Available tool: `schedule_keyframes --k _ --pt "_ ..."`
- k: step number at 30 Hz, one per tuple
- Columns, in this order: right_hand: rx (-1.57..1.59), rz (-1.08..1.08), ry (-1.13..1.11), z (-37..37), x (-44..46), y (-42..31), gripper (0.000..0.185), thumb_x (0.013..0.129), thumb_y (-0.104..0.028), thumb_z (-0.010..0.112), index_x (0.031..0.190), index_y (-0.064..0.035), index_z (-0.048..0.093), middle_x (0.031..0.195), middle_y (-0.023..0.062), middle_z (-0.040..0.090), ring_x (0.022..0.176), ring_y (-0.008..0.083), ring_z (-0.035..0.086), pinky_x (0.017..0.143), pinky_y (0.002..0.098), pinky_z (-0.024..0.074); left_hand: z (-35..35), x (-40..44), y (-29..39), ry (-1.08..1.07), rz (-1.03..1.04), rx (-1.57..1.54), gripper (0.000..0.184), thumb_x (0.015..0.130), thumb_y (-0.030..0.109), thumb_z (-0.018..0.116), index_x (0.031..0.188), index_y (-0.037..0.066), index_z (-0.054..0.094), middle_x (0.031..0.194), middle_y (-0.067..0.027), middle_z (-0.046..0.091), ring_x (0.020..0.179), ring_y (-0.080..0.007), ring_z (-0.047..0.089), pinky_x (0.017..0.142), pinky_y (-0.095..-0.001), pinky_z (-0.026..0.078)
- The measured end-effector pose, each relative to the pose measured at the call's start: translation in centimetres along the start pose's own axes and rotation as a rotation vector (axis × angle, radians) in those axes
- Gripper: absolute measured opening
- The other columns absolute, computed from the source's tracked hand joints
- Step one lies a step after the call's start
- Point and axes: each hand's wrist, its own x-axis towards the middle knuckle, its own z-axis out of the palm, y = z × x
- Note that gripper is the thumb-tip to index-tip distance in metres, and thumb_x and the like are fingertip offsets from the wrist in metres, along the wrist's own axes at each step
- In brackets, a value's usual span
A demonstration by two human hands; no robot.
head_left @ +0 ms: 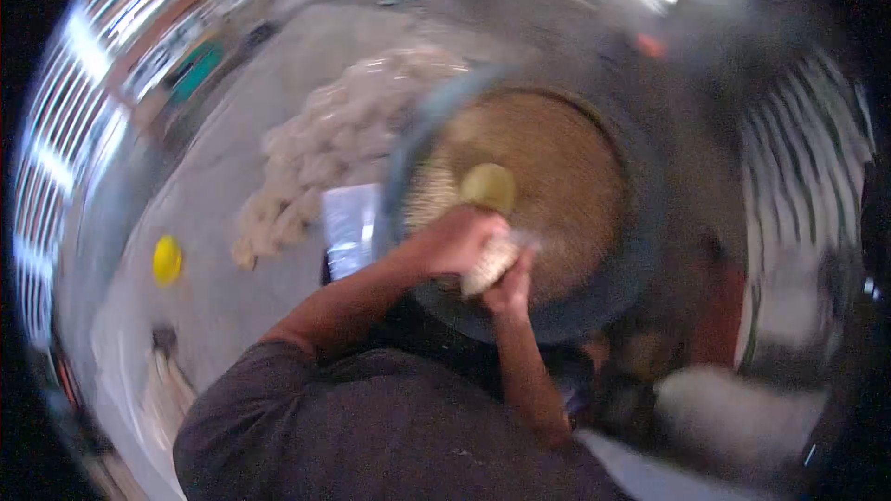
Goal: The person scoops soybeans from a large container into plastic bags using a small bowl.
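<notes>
Both of my hands are together over a wide blue tub (408, 144) that holds a mass of small tan grains (557, 167). Between them is a small clear plastic bag (489, 267) filled with pale grains, tilted. My left hand (464, 239) is closed around the bag's upper left side. From below right, my right hand (510, 288) grips the same bag with its fingers closed. A round yellowish cup or lid (488, 187) lies on the grains just beyond my left hand; whether they touch I cannot tell. Motion blur softens the fingers.
A large heap of filled clear bags (334, 121) lies left of the tub. Flat plastic sheets (351, 223) sit against the tub's left side. A yellow round object (167, 260) rests on the pale surface at far left. White striped sacks (803, 158) stand at right.
</notes>
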Motion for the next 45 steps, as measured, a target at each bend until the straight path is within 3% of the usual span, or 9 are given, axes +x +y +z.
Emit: schedule_keyframes --k 12,18,22,27,31,37,40,42,45 --pt "-0.598 0.302 0.130 11.2 1.7 -1.4 0.092 0.092 -0.070 0.052 0.157 -0.0110 0.024 0.160 0.0176 0.028 0.142 0.0385 0.034 0.117 0.0527 0.0279 -2.1 -15.5 -7.6 0.914 -0.081 -0.384 0.044 0.085 0.023 0.073 0.127 0.011 0.067 0.129 -0.0137 0.066 0.121 -0.0295 0.061 0.107 -0.0417 0.044" --pt "-1.067 0.297 0.487 5.4 -1.1 -8.9 0.067 0.099 -0.054 0.051 0.149 -0.0105 0.036 0.148 0.0181 0.039 0.128 0.0357 0.045 0.107 0.0498 0.0387 -3.8 -35.3 -18.7 0.721 -0.947 0.365 0.040 0.096 0.027 0.051 0.130 0.010 0.062 0.136 -0.0160 0.061 0.122 -0.0360 0.057 0.100 -0.0436 0.045" --pt "-0.911 0.401 0.627 3.2 -1.6 -11.4 0.052 0.102 -0.046 0.049 0.139 -0.0096 0.049 0.131 0.0154 0.056 0.109 0.0322 0.059 0.096 0.0443 0.0502 0.4 -39.1 -30.8 0.983 -1.584 0.032 0.040 0.096 0.028 0.051 0.129 0.008 0.061 0.133 -0.0202 0.061 0.119 -0.0387 0.059 0.097 -0.0487 0.047" --pt "-0.989 0.510 0.203 12.9 1.5 -12.3 0.061 0.097 -0.044 0.059 0.142 -0.0060 0.042 0.132 0.0165 0.054 0.110 0.0305 0.058 0.093 0.0424 0.0526 4.7 -45.5 -45.2 0.760 -1.608 0.115 0.045 0.098 0.034 0.049 0.129 0.003 0.061 0.124 -0.0227 0.065 0.117 -0.0401 0.061 0.099 -0.0491 0.047" --pt "-0.988 0.243 -0.213 26.9 2.1 -9.4 0.088 0.092 -0.039 0.071 0.156 -0.0043 0.021 0.144 0.0234 0.048 0.124 0.0340 0.056 0.096 0.0472 0.0530 -3.3 -34.8 -34.7 0.921 -1.250 -0.095 0.045 0.100 0.036 0.051 0.127 0.001 0.062 0.123 -0.0223 0.066 0.118 -0.0401 0.061 0.100 -0.0451 0.048" --pt "-1.405 0.477 0.046 15.8 10.4 -2.3 0.079 0.095 -0.032 0.067 0.158 -0.0136 0.024 0.141 0.0248 0.048 0.128 0.0446 0.051 0.097 0.0588 0.0487 -2.6 -22.9 -13.8 0.837 -0.471 0.234 0.060 0.092 0.042 0.063 0.145 0.016 0.049 0.145 -0.0190 0.049 0.133 -0.0421 0.046 0.108 -0.0542 0.037" --pt "-1.672 0.935 -0.082 7.0 11.1 1.0 0.067 0.094 -0.025 0.067 0.153 -0.0109 0.037 0.126 0.0189 0.057 0.122 0.0351 0.057 0.094 0.0440 0.0505 3.0 -20.5 -13.7 0.629 -0.947 0.289 0.058 0.097 0.043 0.052 0.149 0.018 0.045 0.161 -0.0249 0.021 0.144 -0.0530 0.021 0.114 -0.0665 0.018" --pt "-1.445 0.875 -0.175 9.6 9.3 5.2 0.057 0.094 -0.025 0.067 0.146 -0.0088 0.048 0.123 0.0180 0.060 0.121 0.0311 0.059 0.095 0.0414 0.0495 1.9 -20.6 -12.5 0.626 -0.880 0.450 0.055 0.094 0.036 0.054 0.144 0.014 0.050 0.161 -0.0251 0.022 0.143 -0.0523 0.023 0.114 -0.0663 0.017" --pt "-1.776 -0.087 -0.538 13.0 3.5 12.5 0.054 0.095 -0.027 0.065 0.142 -0.0070 0.050 0.134 0.0200 0.057 0.125 0.0341 0.055 0.105 0.0477 0.0430 0.5 -19.2 -11.0 0.444 -0.776 0.433 0.048 0.088 0.025 0.059 0.131 0.006 0.057 0.152 -0.0270 0.037 0.134 -0.0487 0.039 0.112 -0.0605 0.030"
